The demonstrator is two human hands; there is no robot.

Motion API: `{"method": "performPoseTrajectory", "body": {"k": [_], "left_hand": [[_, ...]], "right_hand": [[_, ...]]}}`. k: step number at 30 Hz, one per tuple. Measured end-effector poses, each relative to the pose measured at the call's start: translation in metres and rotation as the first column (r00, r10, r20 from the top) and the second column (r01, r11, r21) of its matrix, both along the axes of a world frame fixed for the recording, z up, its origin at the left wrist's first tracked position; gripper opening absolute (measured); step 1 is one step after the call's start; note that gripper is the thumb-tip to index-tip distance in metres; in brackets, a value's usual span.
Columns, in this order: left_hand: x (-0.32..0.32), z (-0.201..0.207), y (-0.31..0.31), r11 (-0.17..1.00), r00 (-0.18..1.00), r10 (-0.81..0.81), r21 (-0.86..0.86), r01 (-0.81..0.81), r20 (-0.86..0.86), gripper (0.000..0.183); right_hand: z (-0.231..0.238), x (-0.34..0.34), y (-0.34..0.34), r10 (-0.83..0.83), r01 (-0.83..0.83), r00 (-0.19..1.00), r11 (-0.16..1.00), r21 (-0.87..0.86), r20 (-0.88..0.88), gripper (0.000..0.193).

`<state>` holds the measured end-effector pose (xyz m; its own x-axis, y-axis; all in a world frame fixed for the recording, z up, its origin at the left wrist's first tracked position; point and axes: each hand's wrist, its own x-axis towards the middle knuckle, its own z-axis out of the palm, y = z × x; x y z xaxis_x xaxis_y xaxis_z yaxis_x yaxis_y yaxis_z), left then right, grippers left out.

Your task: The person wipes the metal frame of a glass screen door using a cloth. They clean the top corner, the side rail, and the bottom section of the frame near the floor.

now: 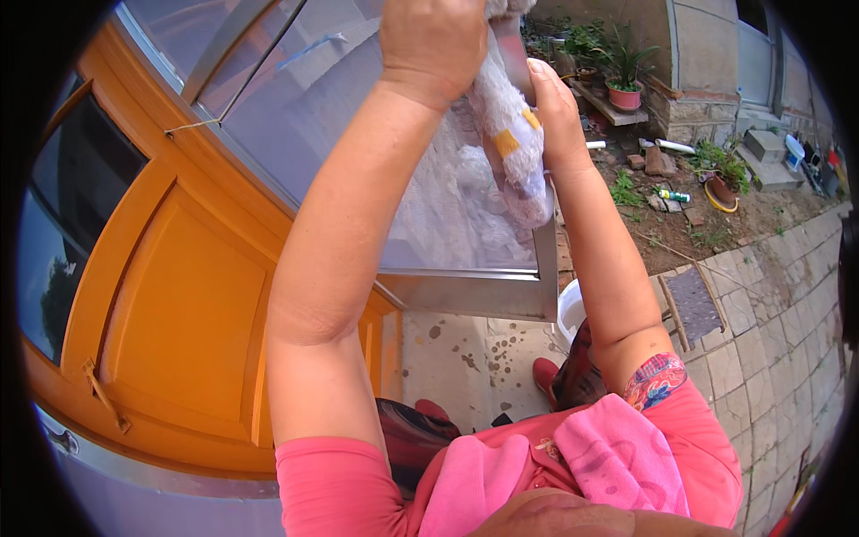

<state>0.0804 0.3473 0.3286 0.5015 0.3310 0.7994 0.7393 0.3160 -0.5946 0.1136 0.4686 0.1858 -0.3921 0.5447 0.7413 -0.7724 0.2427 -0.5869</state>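
Observation:
A glass door (358, 152) with a metal frame (483, 294) stands in front of me, its pane streaked and wet-looking. At its free edge hangs a shaggy white cloth (506, 107) with yellow patches, partly over the frame. My left hand (434, 45) is raised at the top of the view, closed at the cloth's upper part; its fingertips are cut off or hidden. Lower down, my right hand (557, 112) is at the door's edge beside the cloth. Its thumb points up on the near side, and its fingers are hidden behind the edge.
An orange wooden door (188, 313) with a handle (106, 396) is on the left. Below the glass door stands a white bucket (571, 309) near my feet. Right of it lie a small wooden-framed stool (693, 304), paving (761, 376), a potted plant (624, 94) and loose bricks (658, 161).

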Motion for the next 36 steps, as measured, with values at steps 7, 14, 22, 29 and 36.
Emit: {"method": "performPoseTrajectory", "body": {"k": [7,14,22,29,36], "left_hand": [[-0.018,-0.091,-0.016,0.978,0.958,-0.045,-0.181,0.100,0.283,0.047],[-0.023,-0.095,-0.015,0.961,0.845,-0.192,-0.078,0.265,0.500,0.049],[0.001,-0.022,0.004,0.961,0.873,-0.274,0.146,0.234,0.403,0.036],[0.009,0.023,0.013,0.988,0.964,-0.013,0.152,-0.029,0.266,0.024],[-0.008,-0.057,0.008,0.994,0.940,0.085,-0.088,-0.059,0.330,0.041]], "right_hand": [[-0.004,-0.012,0.022,-0.105,0.115,0.991,0.984,0.134,-0.077,0.041],[0.007,0.016,-0.007,0.273,-0.272,0.950,0.962,0.027,-0.149,0.056],[0.051,0.022,0.044,0.050,-0.075,0.964,0.994,0.084,0.262,0.056],[0.063,0.021,0.031,0.019,-0.070,0.967,0.978,0.194,0.256,0.049],[0.085,0.023,0.022,0.146,-0.158,0.974,0.986,0.057,0.173,0.038]]}}
